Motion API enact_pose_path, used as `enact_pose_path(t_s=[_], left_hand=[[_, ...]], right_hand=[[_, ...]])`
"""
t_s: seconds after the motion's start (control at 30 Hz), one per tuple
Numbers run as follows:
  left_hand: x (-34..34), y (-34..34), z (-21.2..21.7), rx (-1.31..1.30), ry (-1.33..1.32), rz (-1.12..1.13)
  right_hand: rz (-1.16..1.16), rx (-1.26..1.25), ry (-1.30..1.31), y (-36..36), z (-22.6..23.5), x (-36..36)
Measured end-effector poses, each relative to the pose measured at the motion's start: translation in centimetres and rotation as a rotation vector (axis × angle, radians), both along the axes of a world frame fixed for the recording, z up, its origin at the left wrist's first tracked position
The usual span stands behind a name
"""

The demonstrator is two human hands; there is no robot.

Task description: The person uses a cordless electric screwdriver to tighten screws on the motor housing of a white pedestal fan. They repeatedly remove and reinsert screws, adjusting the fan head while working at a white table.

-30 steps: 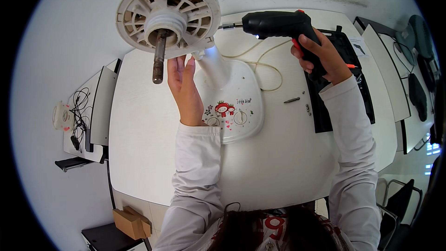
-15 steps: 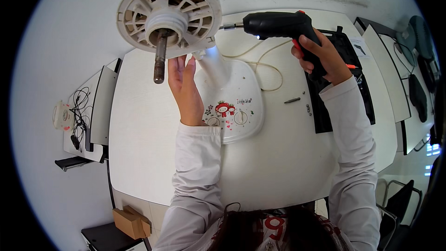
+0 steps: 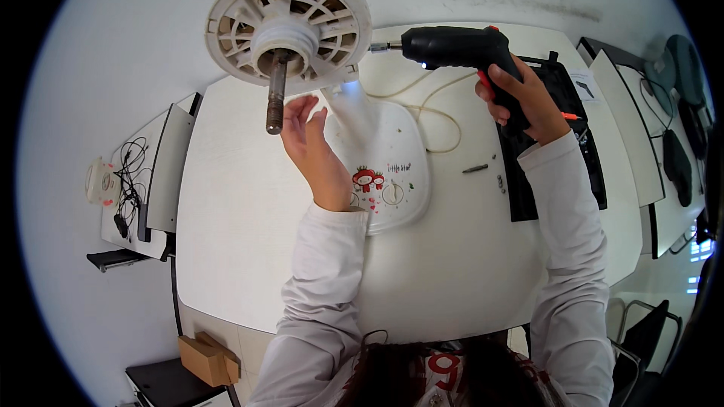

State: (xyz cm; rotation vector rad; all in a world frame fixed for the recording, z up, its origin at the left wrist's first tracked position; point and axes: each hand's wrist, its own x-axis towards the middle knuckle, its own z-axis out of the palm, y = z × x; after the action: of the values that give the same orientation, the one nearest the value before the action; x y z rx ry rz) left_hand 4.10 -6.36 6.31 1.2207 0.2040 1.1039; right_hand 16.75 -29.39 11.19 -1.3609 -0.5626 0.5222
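My right hand grips a black cordless electric screwdriver with red parts, its small light lit. The bit points left at the side of a white electric fan's motor housing; whether the tip touches a screw is hidden. A bare, brownish metal shaft sticks out from the vented front of the housing. Just under it, my left hand has its thumb and fingers apart, slightly curled, with nothing visible in it. The fan's white base, printed with red cartoon figures, rests on the table.
On the white table, a black tool case lies unfolded at right, with a loose bit and small metal parts beside it. A pale cord loops behind the base. Cardboard and chairs stand around the table.
The motor housing has swung slightly right. My left hand has come down and right, away from its underside. The screwdriver has shifted a little right and down with my right hand.
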Motion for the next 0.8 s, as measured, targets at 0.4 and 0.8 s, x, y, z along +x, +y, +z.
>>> enact_pose_path(t_s=[0.4, 0.8], left_hand=[[-2.1, -3.1, 0.2, -0.375, 0.170, -0.353], [2.0, -4.8, 2.8, -0.844, -0.143, -0.714]], right_hand=[[0.028, 0.025, 0.022, 0.2, -0.3, 0.1], [0.037, 0.052, 0.035, 0.2, -0.4, 0.2]])
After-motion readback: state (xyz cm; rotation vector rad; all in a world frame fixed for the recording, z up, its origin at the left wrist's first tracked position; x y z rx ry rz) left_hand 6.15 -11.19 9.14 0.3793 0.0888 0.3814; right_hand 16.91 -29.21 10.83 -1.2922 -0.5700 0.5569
